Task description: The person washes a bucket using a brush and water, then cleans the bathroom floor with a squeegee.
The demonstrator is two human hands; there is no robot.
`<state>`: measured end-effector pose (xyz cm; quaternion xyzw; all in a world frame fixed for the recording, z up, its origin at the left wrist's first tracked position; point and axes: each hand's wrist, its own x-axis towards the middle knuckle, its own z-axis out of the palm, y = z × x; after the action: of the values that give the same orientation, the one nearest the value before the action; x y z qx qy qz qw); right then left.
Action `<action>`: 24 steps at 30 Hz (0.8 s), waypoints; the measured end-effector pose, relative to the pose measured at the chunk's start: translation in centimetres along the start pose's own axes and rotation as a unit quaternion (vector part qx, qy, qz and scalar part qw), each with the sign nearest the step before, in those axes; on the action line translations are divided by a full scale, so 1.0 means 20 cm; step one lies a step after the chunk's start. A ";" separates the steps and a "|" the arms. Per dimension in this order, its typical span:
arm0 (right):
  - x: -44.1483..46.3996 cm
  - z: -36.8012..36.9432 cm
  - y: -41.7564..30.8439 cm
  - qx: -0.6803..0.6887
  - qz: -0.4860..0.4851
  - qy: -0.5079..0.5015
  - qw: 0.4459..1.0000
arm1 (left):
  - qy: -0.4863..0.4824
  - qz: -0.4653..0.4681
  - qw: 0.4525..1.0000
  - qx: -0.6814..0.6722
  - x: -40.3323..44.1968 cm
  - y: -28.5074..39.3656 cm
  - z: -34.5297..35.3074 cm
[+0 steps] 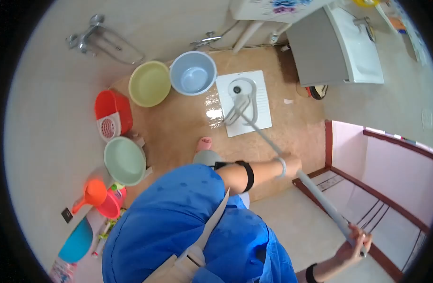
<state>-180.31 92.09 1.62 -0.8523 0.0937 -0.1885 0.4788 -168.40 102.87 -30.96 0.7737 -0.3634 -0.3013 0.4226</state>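
Both my hands grip a long grey mop pole that slants from lower right toward the upper middle. My left hand, with a bracelet at the wrist, is wrapped round the middle of the pole. My right hand closes round its top end at lower right. The mop ends in a pale, looped head, blurred, over the lower left part of a white squat toilet. Whether the head touches the toilet or the floor I cannot tell.
A blue basin and a yellow basin stand by the wall. Left are a red mop bucket, a green basin and an orange dipper. A sink cabinet stands upper right. Wet floor shines beside the toilet.
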 end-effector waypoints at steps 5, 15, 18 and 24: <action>-0.22 -0.10 -0.08 -0.096 0.088 0.053 0.990 | -0.132 0.111 0.984 0.041 -0.04 0.20 0.46; -0.22 0.05 0.42 0.086 0.081 0.191 0.974 | -0.133 0.043 0.972 0.190 0.36 -0.11 -0.10; -0.08 0.30 0.58 0.063 0.099 0.276 0.954 | -0.097 -0.007 0.978 0.182 0.59 -0.24 -0.31; 0.14 0.30 0.97 0.048 0.105 0.190 0.975 | 0.038 -0.138 0.979 0.148 0.84 -0.37 -0.14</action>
<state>-174.92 85.76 -17.03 -0.7622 0.2627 -0.3000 0.5100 -154.76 93.20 -38.74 0.8811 -0.2777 -0.2702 0.2713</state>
